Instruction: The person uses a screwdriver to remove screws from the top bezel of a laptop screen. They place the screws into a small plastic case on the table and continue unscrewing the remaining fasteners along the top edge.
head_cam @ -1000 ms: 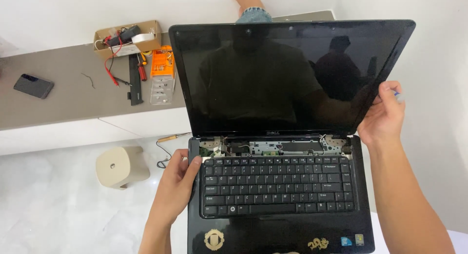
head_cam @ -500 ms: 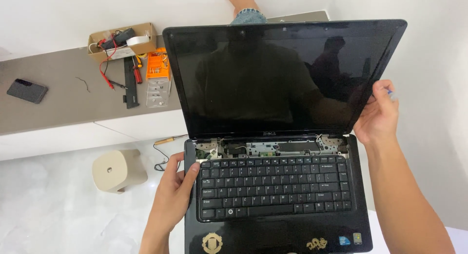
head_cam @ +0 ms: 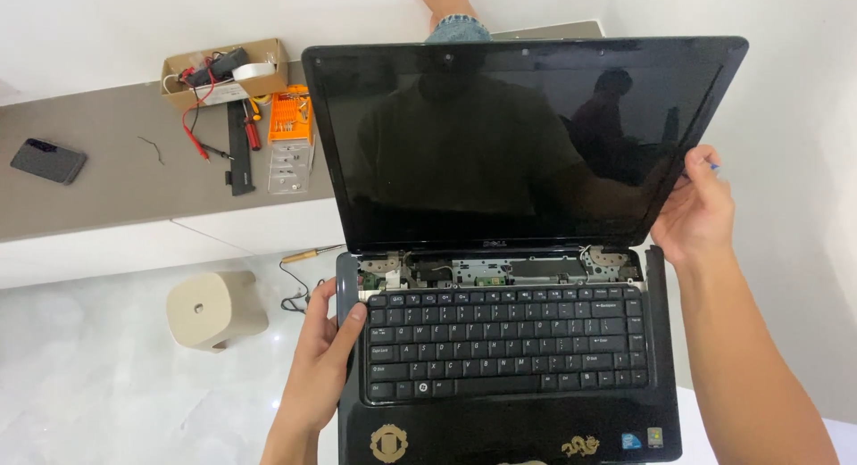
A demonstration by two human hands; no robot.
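— Left hand (head_cam: 326, 358)?
— Wrapped round the left edge of the black laptop (head_cam: 509, 340), thumb lying on the frame just beside the keyboard (head_cam: 504, 344), fingers curled under the base. Closed on it, firmly.

— And the right hand (head_cam: 696, 211)?
— Gripping the right edge of the screen (head_cam: 509, 135), low down near the corner, fingers behind the lid and thumb in front. Also pinching something thin with a blue tip (head_cam: 711, 167) — too small to tell what.

— Where's the laptop?
— Held up in the air between both hands, open, lid tilted back, dark glass showing dim reflections. Strip above the keyboard uncovered: hinges (head_cam: 386, 269), metal bracket and small wires bare. Gold stickers on the palm rest, near the bottom edge.

— Anything below it?
— A pale floor with a beige stool (head_cam: 214, 309) to the left, a cable and a wooden-handled tool (head_cam: 308, 253) lying close by.

— Further back?
— A grey tabletop (head_cam: 116, 193) carrying a dark phone (head_cam: 48, 160), a cardboard box (head_cam: 223, 72) of wires and tape, red leads, a black bar-shaped part (head_cam: 238, 148) and an orange screwdriver set (head_cam: 290, 126) over a clear case. Someone else's leg in blue denim (head_cam: 457, 23) just past the lid's top edge.
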